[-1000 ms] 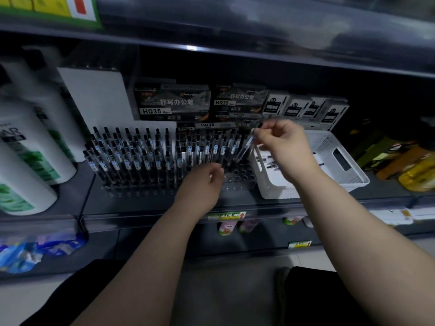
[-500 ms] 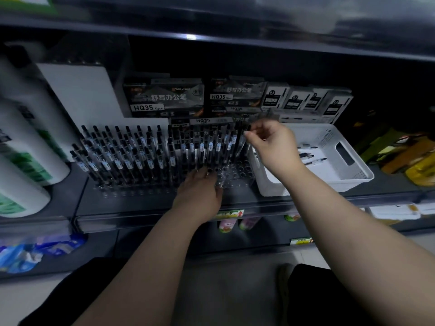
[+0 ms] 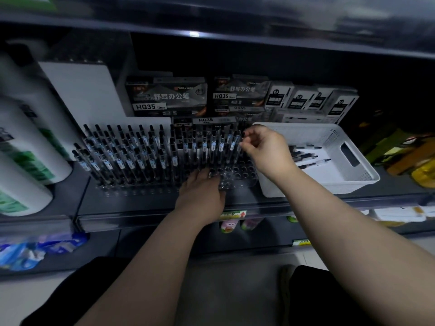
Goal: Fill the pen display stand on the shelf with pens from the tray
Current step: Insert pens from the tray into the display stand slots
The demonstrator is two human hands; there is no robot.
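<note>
Black-capped and clear-barrelled, one pen (image 3: 236,143) stands upright, its top pinched between the curled fingers of the right hand (image 3: 266,151). It stands at the end of the pen display stand (image 3: 237,177) nearest that hand. Just below the right hand, the stand's clear sockets are unfilled. The left hand (image 3: 202,194) lies flat on the stand's front edge, fingers stretched out over those sockets and gripping nothing.

Outward from the left hand, standing pens (image 3: 131,158) fill the stand in tilted rows, several dozen, too crowded to count exactly. On the right hand's outer side, touching the stand, sits a white perforated tray (image 3: 353,180) holding about six loose pens (image 3: 306,157), partly hidden by the wrist.

Beyond both hands stand two large HQ35 pen boxes (image 3: 167,97) and four small white boxes (image 3: 301,100). Far outside the left hand are three white bottles (image 3: 28,147).
</note>
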